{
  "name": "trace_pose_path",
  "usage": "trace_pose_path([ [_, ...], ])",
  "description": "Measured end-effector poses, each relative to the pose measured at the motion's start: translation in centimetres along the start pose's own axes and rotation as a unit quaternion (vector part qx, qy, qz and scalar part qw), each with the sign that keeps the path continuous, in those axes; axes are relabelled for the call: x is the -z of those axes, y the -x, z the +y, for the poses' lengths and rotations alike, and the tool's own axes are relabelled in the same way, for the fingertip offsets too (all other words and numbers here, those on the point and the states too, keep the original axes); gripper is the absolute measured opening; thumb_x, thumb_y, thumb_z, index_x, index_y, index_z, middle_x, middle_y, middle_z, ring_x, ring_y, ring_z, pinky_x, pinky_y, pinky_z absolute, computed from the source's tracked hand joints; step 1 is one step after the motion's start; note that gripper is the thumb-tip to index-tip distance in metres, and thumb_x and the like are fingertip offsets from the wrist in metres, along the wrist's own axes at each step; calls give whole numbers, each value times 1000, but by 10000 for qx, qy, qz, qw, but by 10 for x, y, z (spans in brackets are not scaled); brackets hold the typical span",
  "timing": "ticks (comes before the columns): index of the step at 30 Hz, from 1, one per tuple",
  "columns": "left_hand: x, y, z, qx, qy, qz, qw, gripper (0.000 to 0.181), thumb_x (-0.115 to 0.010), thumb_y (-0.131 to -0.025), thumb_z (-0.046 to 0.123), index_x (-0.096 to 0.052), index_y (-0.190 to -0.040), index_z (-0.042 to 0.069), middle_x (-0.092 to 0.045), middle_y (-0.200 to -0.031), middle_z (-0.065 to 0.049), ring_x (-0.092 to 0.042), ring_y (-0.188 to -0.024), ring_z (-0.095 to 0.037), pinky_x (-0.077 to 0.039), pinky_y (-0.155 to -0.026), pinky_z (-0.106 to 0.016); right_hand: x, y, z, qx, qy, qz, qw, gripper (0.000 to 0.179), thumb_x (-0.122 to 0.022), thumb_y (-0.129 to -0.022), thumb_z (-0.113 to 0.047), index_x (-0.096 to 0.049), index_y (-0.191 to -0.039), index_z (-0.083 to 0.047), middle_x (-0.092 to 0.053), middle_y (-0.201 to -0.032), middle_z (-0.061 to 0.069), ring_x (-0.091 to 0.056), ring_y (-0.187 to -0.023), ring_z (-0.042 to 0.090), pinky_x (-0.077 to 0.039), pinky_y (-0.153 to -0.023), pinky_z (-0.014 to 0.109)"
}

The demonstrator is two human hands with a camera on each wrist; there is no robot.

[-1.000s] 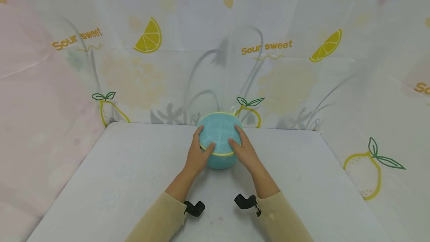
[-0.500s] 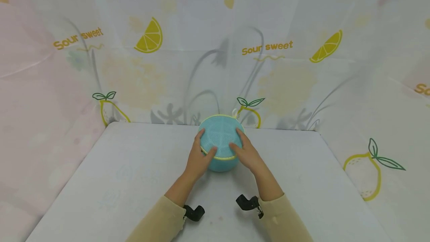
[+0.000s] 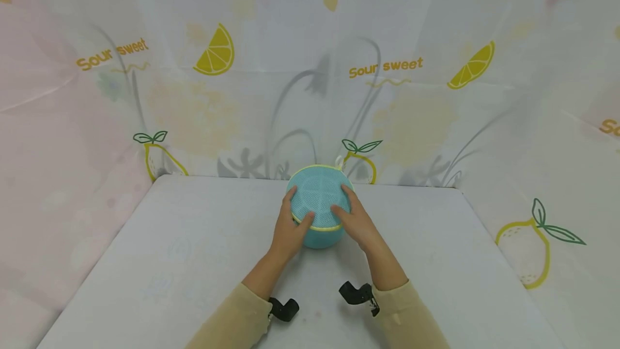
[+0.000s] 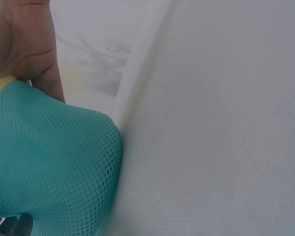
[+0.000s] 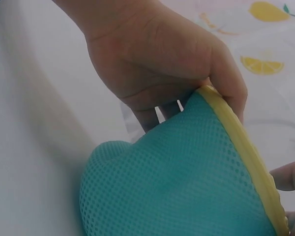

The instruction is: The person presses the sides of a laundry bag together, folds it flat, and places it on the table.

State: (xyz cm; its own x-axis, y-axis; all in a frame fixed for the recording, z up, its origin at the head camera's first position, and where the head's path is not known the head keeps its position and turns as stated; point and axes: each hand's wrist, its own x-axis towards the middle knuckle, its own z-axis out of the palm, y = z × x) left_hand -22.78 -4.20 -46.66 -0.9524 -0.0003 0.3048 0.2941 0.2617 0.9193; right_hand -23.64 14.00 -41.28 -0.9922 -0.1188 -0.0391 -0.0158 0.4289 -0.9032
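Note:
A round turquoise mesh laundry bag [image 3: 321, 190] with yellow piping and a small white loop at its back edge rests on the white table. My left hand [image 3: 289, 230] grips its left side, thumb on the top rim. On the opposite side my right hand [image 3: 358, 225] holds it the same way, thumb over the piping. In the left wrist view the bag's mesh side [image 4: 54, 157] bulges out below the left palm [image 4: 27, 39]. The right wrist view has the right hand [image 5: 157, 59] clasping the bag at its yellow edge [image 5: 243, 147]; the fingertips behind the bag are hidden.
The white table [image 3: 194, 241] ends at a back edge just behind the bag. Cloth walls [image 3: 310, 101] printed with lemons stand behind and to both sides. Black wrist mounts [image 3: 356, 293] stick out inward from the beige sleeves [image 3: 411, 316].
Over the last second the bag and both hands have come very slightly toward me and to the right. The grip on both sides stays the same.

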Motion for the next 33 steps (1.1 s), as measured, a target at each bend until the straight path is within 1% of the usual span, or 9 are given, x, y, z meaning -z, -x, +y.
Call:
trace_pose_path([
  [9, -2, 3, 2, -2, 19, -40, 10000, 75, -61, -99, 33, -20, -159, 16, -26, -161, -19, -29, -146, -38, -27, -115, -59, -2, 0, -2, -94, -715, 251, 9971, 67, -56, -100, -18, -25, -159, -14, -15, -165, 18, -13, -151, 40, -15, -119, 58],
  [18, -3, 3, 0, 141, -153, -118, 9997, 75, -61, -99, 36, -19, -159, 17, -26, -162, -17, -31, -146, -36, -28, -116, -57, -5, -1, -1, -72, -1140, 423, 9926, 65, -58, -99, -10, -29, -157, -12, -16, -165, 18, -14, -151, 37, -15, -121, 54],
  [25, -2, 4, 2, 157, -274, -178, 9993, 76, -61, -99, 38, -20, -159, 16, -28, -161, -20, -34, -144, -39, -31, -113, -59, -5, -2, 1, -88, -1369, 518, 9892, 64, -58, -98, -8, -31, -156, -11, -16, -165, 19, -14, -151, 38, -16, -121, 54],
  [30, -1, 4, 5, 325, -422, -275, 9982, 76, -61, -99, 39, -19, -159, 18, -29, -161, -18, -35, -144, -38, -32, -113, -57, -6, -1, 0, -104, -1448, 591, 9876, 64, -59, -97, -8, -32, -156, -12, -17, -165, 17, -15, -151, 37, -17, -121, 52],
  [33, 1, 5, 7, 365, -550, -325, 9973, 77, -61, -99, 39, -18, -160, 18, -29, -161, -18, -35, -144, -37, -32, -114, -57, -6, -2, 1, -103, -1479, 627, 9870, 65, -59, -97, -8, -32, -156, -13, -17, -165, 16, -15, -151, 36, -17, -121, 52],
])
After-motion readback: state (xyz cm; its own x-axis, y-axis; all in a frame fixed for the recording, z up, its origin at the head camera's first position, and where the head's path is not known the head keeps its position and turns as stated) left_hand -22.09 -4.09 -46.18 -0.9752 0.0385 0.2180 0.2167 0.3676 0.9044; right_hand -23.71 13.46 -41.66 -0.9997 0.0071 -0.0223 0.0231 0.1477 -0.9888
